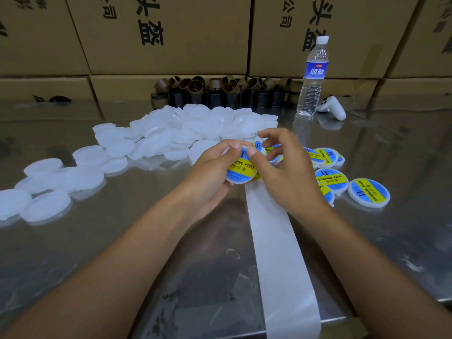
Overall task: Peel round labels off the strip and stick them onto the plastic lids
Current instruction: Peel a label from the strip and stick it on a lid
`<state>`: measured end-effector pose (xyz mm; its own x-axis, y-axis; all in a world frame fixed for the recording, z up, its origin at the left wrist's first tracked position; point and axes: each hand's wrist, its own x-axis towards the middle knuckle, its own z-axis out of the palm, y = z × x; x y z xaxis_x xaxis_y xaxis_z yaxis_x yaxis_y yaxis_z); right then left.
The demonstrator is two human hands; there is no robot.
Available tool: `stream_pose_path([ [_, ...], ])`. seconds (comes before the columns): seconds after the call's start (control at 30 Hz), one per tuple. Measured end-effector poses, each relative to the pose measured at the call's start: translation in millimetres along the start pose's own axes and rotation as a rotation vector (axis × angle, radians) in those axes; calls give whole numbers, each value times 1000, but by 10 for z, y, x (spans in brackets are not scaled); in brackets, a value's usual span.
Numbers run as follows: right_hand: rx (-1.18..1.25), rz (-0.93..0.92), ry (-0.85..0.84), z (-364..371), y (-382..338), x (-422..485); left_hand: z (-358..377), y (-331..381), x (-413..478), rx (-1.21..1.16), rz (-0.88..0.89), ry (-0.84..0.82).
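My left hand (210, 167) holds a white plastic lid (241, 171) with a round blue and yellow label on it. My right hand (283, 167) has thumb and forefinger pinched at the lid's top edge, pressing on the label. The white backing strip (276, 241) runs from under my hands to the table's near edge; labels on its far end show behind my right fingers. A heap of plain white lids (186, 130) lies to the left and beyond. Several labelled lids (368, 193) lie to the right.
The steel table (122, 241) ends at a near edge at the bottom right. A water bottle (313, 77) and a white controller (332, 108) stand at the back right. Cardboard tubes (220, 91) line up in front of stacked cartons (159, 35).
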<state>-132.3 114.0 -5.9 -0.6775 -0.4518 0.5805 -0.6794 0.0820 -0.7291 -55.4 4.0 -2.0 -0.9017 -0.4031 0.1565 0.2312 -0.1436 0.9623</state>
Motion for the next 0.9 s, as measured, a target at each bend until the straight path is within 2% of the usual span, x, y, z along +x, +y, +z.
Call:
stream_pose_path([
  [0.13,166,95,-101,-7,-53,18,-13,29,-2,27,39,36],
  [0.27,192,96,-205,-10,-69,8,1,15,2,26,39,6],
  [0.47,227,145,-78,-26,-51,35,-58,-31,18,118,59,6],
  [0.7,218,130,-126,-19,-63,26,-65,-29,29,97,85,66],
  [0.9,194,125,-76,-37,-68,22,-44,-29,17,98,72,33],
])
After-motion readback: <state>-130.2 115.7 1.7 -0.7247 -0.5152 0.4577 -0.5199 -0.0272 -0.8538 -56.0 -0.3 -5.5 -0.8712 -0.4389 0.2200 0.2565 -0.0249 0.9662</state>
